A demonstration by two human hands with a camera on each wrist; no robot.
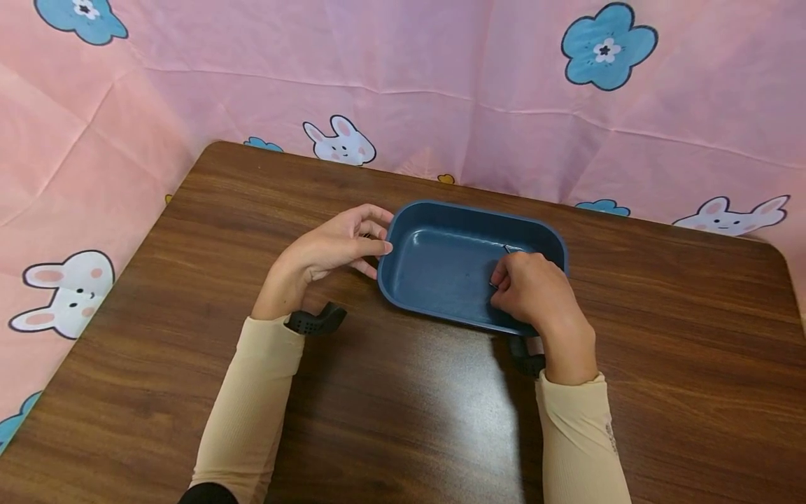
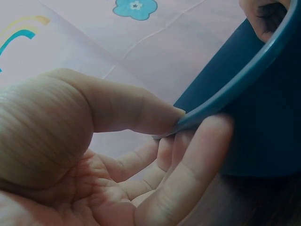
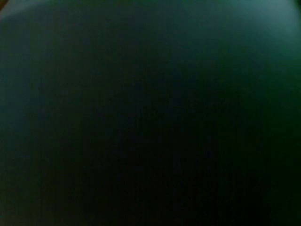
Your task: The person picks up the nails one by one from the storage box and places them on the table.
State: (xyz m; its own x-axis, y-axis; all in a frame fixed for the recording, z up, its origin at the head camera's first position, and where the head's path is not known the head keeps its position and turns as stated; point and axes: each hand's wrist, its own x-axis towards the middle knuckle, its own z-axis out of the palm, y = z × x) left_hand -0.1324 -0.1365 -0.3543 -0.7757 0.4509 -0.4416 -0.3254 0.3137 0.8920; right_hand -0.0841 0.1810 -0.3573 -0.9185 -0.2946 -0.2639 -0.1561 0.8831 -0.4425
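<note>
A deep blue rectangular basin (image 1: 434, 269) with rounded corners stands on the table. At its left end my left hand (image 1: 343, 241) pinches the rim, thumb on top and fingers against the outer wall. The left wrist view shows that thumb (image 2: 136, 110) on the rim (image 2: 230, 94) up close. Inside the basin's right part, my right hand (image 1: 532, 287) has its fingers curled round a thin dark object (image 1: 506, 248). One narrow end of it sticks out beyond the knuckles; the rest is hidden, so I cannot tell its kind. The right wrist view is almost wholly dark.
The brown wood-grain table (image 1: 403, 399) extends around the basin. Behind it and on the left hangs a pink cloth (image 1: 441, 133) printed with rabbits and blue flowers. Each wrist wears a black band, the left band (image 1: 315, 320) beside the basin's front left corner.
</note>
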